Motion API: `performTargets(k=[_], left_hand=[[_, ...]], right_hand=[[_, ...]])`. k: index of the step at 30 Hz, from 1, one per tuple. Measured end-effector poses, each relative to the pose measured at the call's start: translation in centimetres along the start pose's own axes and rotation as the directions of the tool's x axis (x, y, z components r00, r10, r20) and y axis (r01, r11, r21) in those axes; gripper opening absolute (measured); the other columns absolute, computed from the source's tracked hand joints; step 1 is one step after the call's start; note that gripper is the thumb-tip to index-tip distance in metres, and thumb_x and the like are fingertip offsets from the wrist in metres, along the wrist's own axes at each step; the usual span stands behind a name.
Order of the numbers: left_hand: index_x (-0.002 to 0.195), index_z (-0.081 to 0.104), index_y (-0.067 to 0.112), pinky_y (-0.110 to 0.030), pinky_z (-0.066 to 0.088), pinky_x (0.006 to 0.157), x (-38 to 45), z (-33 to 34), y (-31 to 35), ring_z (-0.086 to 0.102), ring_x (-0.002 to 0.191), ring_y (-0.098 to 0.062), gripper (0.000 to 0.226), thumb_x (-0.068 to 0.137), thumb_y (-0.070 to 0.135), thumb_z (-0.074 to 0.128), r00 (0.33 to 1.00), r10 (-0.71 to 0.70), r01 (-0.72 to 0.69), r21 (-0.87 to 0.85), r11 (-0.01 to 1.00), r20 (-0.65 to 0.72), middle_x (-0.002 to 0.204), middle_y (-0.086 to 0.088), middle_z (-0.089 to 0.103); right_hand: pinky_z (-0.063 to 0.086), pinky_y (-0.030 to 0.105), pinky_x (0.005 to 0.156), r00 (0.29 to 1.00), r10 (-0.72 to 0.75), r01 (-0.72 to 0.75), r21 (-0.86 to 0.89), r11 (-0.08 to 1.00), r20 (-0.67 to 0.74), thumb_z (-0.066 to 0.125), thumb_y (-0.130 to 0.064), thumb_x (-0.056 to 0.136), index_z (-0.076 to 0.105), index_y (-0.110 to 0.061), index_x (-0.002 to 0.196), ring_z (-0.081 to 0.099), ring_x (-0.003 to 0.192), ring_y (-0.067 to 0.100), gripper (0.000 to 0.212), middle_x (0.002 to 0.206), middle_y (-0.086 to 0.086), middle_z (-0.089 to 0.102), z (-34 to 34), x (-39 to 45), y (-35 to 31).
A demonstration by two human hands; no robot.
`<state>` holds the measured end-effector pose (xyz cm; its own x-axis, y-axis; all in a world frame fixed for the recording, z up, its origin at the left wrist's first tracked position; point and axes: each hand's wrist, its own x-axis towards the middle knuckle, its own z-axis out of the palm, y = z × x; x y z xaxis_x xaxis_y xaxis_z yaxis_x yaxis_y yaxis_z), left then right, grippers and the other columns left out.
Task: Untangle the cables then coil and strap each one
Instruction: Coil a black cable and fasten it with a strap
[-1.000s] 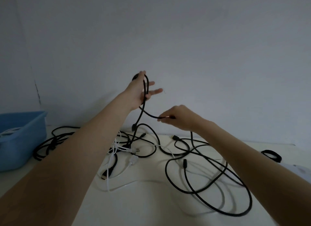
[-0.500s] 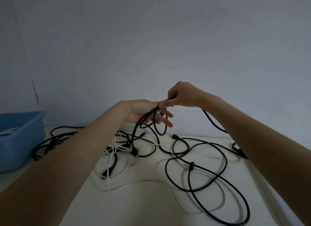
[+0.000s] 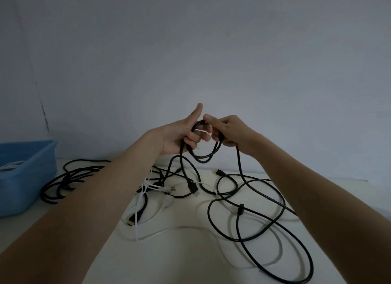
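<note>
A black cable (image 3: 203, 156) hangs in small loops between my two hands, raised above the white table (image 3: 190, 262). My left hand (image 3: 179, 135) holds the loops with curled fingers, thumb pointing up. My right hand (image 3: 230, 131) pinches the same black cable at the top of the loops and grips the strand that runs down to the table. That strand joins large black loops (image 3: 264, 231) lying on the right. A tangle of white cable (image 3: 148, 199) and black plugs lies in the middle.
A blue plastic bin (image 3: 25, 173) stands at the left edge with white cable inside. A bundle of black cable (image 3: 69, 180) lies beside it. The grey wall rises just behind the table.
Both hands came together and lowered slightly. My right hand brought another turn of the black cable onto my left hand, so the hanging coil now has more loops. Slack on the table shifted.
</note>
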<state>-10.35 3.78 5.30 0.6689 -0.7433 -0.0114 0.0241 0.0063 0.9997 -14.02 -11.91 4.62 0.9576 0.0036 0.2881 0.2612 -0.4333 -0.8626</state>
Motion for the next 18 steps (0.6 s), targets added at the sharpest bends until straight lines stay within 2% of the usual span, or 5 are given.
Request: performTargets(k=[4,8,14,16,18], left_hand=[[0.082,0.047,0.012,-0.006,0.027,0.031,0.0,0.8,-0.1,0.029,0.025,-0.002,0.037,0.095,0.047,0.044,1.000,0.011,-0.011,0.012,1.000,0.001,0.059,0.003,0.050],[0.078,0.048,0.011,-0.008,0.018,0.026,-0.4,0.6,0.4,0.027,0.019,-0.004,0.047,0.097,0.050,0.029,0.998,0.028,-0.023,-0.097,0.995,0.050,0.044,0.005,0.049],[0.070,0.040,0.015,-0.011,0.009,0.026,-1.0,-0.7,2.3,0.022,0.017,-0.006,0.038,0.102,0.034,0.032,0.998,0.063,-0.063,-0.007,0.998,0.013,0.033,0.010,0.034],[0.071,0.042,0.015,-0.010,0.012,0.027,-0.8,-0.7,2.2,0.025,0.018,-0.005,0.038,0.101,0.035,0.033,0.999,0.042,-0.041,-0.009,0.999,0.023,0.037,0.009,0.040],[0.071,0.044,0.015,-0.008,0.018,0.027,-0.4,-0.4,2.0,0.029,0.020,-0.004,0.039,0.100,0.039,0.034,0.999,0.031,-0.029,-0.047,0.998,0.040,0.043,0.007,0.047]], right_hand=[[0.023,0.021,0.048,0.990,0.087,-0.062,0.217,0.974,-0.109,0.064,-0.046,0.084,0.044,-0.016,0.054,0.029,0.045,0.009,0.047,0.048,-0.004,0.045,0.3,0.2,0.6],[0.025,0.017,0.046,0.992,0.113,-0.090,0.294,0.952,-0.063,0.060,-0.052,0.083,0.041,-0.019,0.057,0.031,0.045,0.008,0.046,0.049,-0.006,0.044,0.6,0.1,0.7],[0.010,0.013,0.033,0.927,0.016,-0.235,0.548,0.803,0.374,0.045,-0.049,0.081,0.049,-0.018,0.072,0.024,0.031,-0.002,0.032,0.059,-0.006,0.048,-1.5,-0.9,1.1],[0.011,0.014,0.034,0.946,0.061,-0.222,0.498,0.838,0.320,0.046,-0.050,0.083,0.046,-0.018,0.068,0.022,0.032,0.000,0.035,0.056,-0.006,0.046,-1.4,-0.8,1.1],[0.013,0.015,0.036,0.980,0.113,-0.177,0.459,0.871,0.163,0.048,-0.052,0.088,0.043,-0.019,0.066,0.020,0.035,0.002,0.040,0.053,-0.007,0.045,-1.2,-0.1,1.0]])
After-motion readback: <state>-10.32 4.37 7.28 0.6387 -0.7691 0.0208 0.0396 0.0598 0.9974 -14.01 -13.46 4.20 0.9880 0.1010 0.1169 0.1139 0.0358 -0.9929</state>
